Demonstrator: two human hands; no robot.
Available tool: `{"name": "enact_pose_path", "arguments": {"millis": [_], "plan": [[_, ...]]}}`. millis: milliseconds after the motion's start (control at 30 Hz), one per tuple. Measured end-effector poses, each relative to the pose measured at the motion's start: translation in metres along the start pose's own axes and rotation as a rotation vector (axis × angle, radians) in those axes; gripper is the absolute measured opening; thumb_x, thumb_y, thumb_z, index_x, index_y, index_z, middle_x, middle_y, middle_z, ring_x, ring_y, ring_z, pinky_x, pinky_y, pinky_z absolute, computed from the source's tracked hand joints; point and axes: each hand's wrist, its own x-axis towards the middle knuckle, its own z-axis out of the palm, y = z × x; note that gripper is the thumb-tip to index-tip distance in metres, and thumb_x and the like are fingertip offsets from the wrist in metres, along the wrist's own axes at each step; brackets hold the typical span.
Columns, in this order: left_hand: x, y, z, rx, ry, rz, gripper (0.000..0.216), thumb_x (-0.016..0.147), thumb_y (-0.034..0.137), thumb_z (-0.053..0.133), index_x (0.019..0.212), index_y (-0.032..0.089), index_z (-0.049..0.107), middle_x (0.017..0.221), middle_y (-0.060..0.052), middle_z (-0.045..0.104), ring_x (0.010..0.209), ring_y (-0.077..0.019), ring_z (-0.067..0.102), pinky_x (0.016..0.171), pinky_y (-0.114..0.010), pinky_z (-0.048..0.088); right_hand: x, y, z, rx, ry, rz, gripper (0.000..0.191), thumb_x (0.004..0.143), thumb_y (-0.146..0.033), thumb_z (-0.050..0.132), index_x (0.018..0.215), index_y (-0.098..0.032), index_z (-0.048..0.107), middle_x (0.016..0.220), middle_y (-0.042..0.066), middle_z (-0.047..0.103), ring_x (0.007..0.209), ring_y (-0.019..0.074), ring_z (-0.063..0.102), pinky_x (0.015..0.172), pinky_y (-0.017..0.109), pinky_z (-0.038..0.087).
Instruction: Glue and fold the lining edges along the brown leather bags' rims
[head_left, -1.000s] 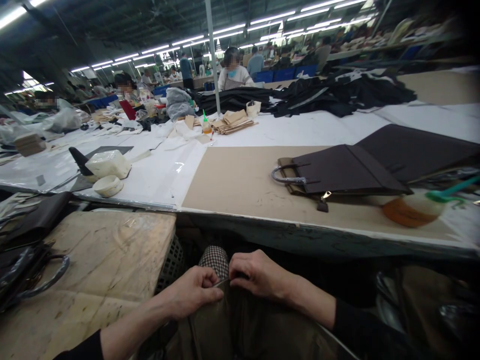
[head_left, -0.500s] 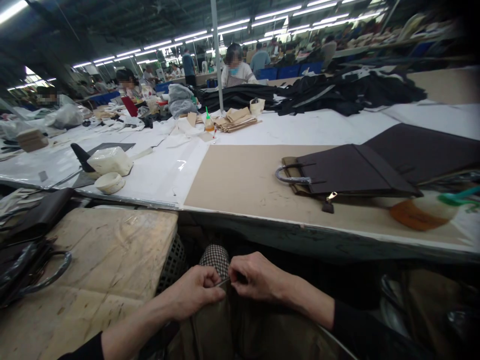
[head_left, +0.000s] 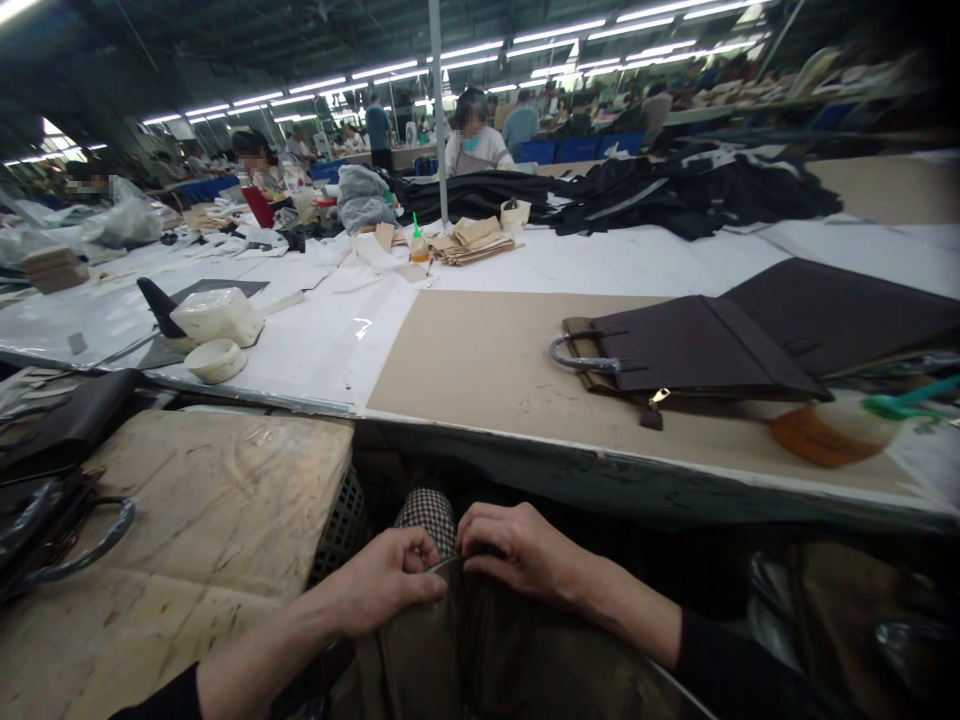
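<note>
Low in the view, both hands meet at the top edge of a dark olive-brown bag piece [head_left: 495,650] resting in my lap. My left hand [head_left: 386,580] is closed, pinching that edge from the left. My right hand [head_left: 517,550] is closed too, fingers curled over the same edge right beside the left. A checked trouser knee [head_left: 427,512] shows just behind the hands. What exactly sits between the fingertips is too small to make out.
A long worktable [head_left: 487,370] runs ahead with a dark brown handbag [head_left: 690,350], an orange-labelled glue bottle [head_left: 840,430] and white containers [head_left: 217,330]. A worn wooden side table [head_left: 210,520] with dark bags [head_left: 45,490] stands left. Other people work at the far benches.
Both hands stay pinched on the bag edge with only slight finger shifts. The view has tilted a little.
</note>
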Motion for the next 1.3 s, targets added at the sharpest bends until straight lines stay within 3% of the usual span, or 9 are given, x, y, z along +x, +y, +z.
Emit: {"name": "enact_pose_path", "arguments": {"millis": [167,400,667,900,1100,1300], "plan": [[-0.001,0.006,0.004,0.051,0.028,-0.015,0.017,0.075,0.026,0.066,0.083,0.017,0.053,0.059,0.009,0.046,0.05,-0.0071,0.033,0.044,-0.021,0.022,0.0,-0.001,0.005,-0.058,0.022,-0.021,0.003,0.087,-0.019,0.066,0.084,-0.019,0.064,0.101,0.001,0.071,0.083,0.0136,0.067,0.071,0.021,0.047],[0.001,0.002,0.007,0.163,0.079,0.024,0.013,0.076,0.024,0.064,0.082,0.018,0.054,0.062,0.007,0.047,0.055,-0.0088,0.037,0.046,-0.02,0.024,0.005,-0.004,0.012,-0.121,0.046,0.072,0.005,0.083,-0.016,0.064,0.084,-0.019,0.067,0.097,0.003,0.074,0.082,0.0166,0.069,0.07,0.023,0.046],[0.0,-0.001,0.003,0.147,0.083,0.005,0.018,0.076,0.029,0.066,0.081,0.017,0.054,0.06,0.008,0.046,0.051,-0.0077,0.034,0.044,-0.02,0.021,0.01,-0.009,0.011,-0.116,-0.039,0.083,0.012,0.072,-0.012,0.063,0.079,-0.02,0.068,0.086,0.003,0.075,0.076,0.0172,0.068,0.069,0.023,0.046],[-0.001,-0.002,-0.001,0.125,0.076,-0.007,0.021,0.076,0.03,0.067,0.086,0.017,0.054,0.06,0.009,0.046,0.051,-0.0078,0.035,0.046,-0.02,0.024,0.007,-0.008,0.01,-0.061,-0.073,0.064,0.011,0.071,-0.014,0.062,0.079,-0.02,0.068,0.085,0.002,0.074,0.074,0.0161,0.067,0.067,0.022,0.045],[-0.011,0.009,-0.002,0.412,0.165,0.205,0.018,0.077,0.019,0.067,0.092,0.021,0.058,0.08,0.006,0.059,0.065,-0.0106,0.048,0.058,-0.021,0.032,0.009,-0.01,0.01,-0.028,-0.074,0.068,0.01,0.069,-0.015,0.062,0.077,-0.02,0.067,0.078,0.0,0.072,0.066,0.0137,0.063,0.061,0.022,0.041],[-0.013,0.007,-0.007,0.729,0.126,0.346,0.012,0.085,0.015,0.063,0.091,0.024,0.067,0.093,0.002,0.065,0.089,-0.0169,0.06,0.077,-0.023,0.04,0.013,-0.014,0.009,0.011,-0.093,0.058,0.01,0.068,-0.015,0.063,0.075,-0.02,0.069,0.076,-0.001,0.071,0.065,0.0126,0.062,0.061,0.021,0.041]]}}
